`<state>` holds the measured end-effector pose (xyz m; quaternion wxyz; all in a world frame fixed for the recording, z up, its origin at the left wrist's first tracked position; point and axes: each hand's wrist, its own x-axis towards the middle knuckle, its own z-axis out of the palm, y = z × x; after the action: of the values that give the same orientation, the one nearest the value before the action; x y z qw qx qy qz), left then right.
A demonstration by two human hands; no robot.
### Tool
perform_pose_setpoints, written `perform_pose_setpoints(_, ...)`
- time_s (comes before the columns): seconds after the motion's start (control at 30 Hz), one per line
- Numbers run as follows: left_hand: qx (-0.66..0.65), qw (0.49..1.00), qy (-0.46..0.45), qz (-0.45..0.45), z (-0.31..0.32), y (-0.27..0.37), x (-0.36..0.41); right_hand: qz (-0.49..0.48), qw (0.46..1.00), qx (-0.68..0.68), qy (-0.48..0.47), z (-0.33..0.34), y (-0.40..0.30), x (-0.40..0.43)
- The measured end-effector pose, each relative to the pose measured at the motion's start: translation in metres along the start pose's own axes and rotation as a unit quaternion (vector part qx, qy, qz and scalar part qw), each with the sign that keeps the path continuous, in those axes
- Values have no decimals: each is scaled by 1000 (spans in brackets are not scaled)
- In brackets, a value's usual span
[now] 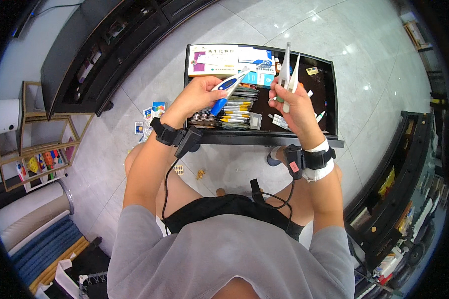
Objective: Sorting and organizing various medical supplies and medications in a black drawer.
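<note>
My left hand (199, 94) holds a blue and white digital thermometer (229, 86), its tip slanting up and away. In my right hand (297, 106) are two slim thermometers side by side: a greyish-white one (285, 69) with a green end, and a white one (294, 79). Both hands are above a dark drawer (331, 101). Beneath the left hand are a white and purple medicine box (219, 63), a light-blue box (260, 79) and a row of yellow-edged sachets (236, 112). White packets (279, 121) lie below the right hand.
A small clear case (255, 121) and several capped vials (202, 119) sit in the drawer. Small boxes (158, 108) and a blister pack (178, 170) lie on the tiled floor. Dark cabinets (93, 56) stand at left and right. Black cables (166, 187) hang from both wrist straps.
</note>
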<state>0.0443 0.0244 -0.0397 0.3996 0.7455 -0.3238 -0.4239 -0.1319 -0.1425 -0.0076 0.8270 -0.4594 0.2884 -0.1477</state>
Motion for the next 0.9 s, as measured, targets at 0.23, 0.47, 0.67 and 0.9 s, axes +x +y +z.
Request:
perform_pose_setpoints(0.23, -429, 902, -56, 7, 25, 33, -6, -55, 998, 24, -18, -1, 13, 4)
perform_pose_setpoints(0.47, -402, 913, 14, 62, 63, 43, -1, -5, 991, 122, -63, 9, 34, -3)
perform_pose_setpoints(0.67, -16, 954, 234, 185, 92, 28, 9, 13, 972, 225, -70, 14, 49, 0)
perform_pose_setpoints(0.9, 399, 826, 233, 324, 115, 71, -31, -14, 963, 269, -9, 9, 21, -10)
